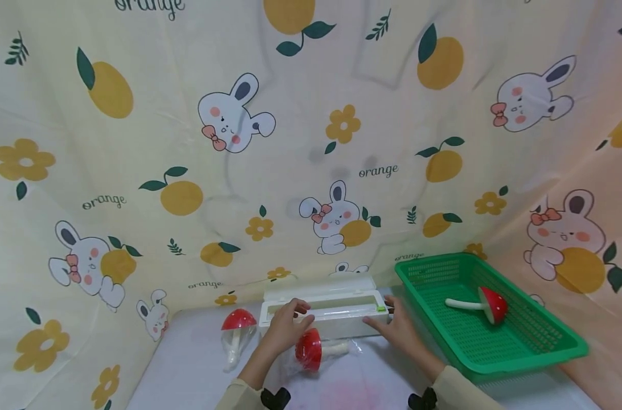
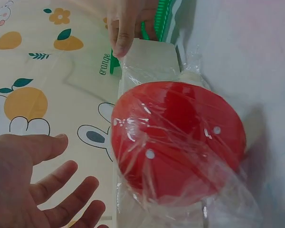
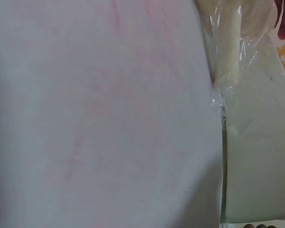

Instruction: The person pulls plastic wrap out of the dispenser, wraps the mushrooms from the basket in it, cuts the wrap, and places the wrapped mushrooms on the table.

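Note:
A long white cling film dispenser (image 1: 336,327), its lid (image 1: 321,287) tipped back, has a bright green tab (image 1: 381,308) near its right end. My right hand (image 1: 400,330) grips that end, thumb at the front and fingers round the side. Over the left part hovers my left hand (image 1: 287,326); the left wrist view shows its fingers spread, holding nothing. In front of the dispenser lies a toy mushroom (image 2: 178,142) in clear film, its red cap to the left. Its pale stem (image 3: 228,52) shows in the right wrist view.
Another film-wrapped mushroom (image 1: 237,322) lies left of the dispenser. At the right stands a green basket (image 1: 526,364) holding a mushroom (image 1: 492,306) without film. A patterned cloth (image 1: 290,171) hangs behind the white table (image 1: 183,364).

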A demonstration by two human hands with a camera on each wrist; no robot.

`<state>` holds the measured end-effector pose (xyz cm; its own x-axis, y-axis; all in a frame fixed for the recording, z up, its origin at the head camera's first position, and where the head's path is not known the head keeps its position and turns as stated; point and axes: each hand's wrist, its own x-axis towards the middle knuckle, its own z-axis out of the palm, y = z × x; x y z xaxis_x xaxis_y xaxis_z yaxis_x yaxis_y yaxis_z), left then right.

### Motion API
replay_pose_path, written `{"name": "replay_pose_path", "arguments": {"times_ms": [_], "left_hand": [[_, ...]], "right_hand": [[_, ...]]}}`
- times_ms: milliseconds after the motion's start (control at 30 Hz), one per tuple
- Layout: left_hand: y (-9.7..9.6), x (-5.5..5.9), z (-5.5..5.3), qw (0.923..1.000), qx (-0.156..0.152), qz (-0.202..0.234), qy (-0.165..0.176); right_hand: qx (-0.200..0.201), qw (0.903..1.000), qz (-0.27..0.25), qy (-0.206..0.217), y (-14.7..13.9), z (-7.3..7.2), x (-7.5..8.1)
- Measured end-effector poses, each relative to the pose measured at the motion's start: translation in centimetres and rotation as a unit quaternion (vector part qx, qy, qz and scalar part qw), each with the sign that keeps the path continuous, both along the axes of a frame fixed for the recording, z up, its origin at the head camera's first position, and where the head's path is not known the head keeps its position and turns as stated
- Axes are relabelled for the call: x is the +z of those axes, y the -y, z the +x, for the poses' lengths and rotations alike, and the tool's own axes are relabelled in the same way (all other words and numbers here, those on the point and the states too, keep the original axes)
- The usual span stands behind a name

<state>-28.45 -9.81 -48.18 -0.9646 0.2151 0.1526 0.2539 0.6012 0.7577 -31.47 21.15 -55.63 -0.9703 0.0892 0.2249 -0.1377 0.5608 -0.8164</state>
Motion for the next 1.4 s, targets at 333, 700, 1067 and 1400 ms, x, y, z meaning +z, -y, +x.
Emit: {"name": "replay_pose_path", "arguments": {"times_ms": [333, 700, 1067, 1400], "left_hand": [[-1.4, 1.0, -1.1, 0.9995, -0.03, -0.001, -0.006], [-4.2, 1.6, -1.9, 0.9974, -0.069, 0.017, 0.014], [-7.7, 0.8, -3.3, 0.9916, -0.127, 0.015, -0.017], [-10.4, -0.1, -4.3, 0.9865, -0.145, 0.053, -0.053]], "right_hand": [[0.026, 0.9993, -0.021, -0.012, -0.8, -1.0, -0.5], [0.075, 0.9967, -0.007, -0.03, -1.7, -1.4, -1.4], [0.098, 0.9939, -0.028, -0.041, -2.3, -2.0, -1.9], [0.114, 0.9919, -0.047, -0.031, -2.4, -2.2, -1.8]]}}
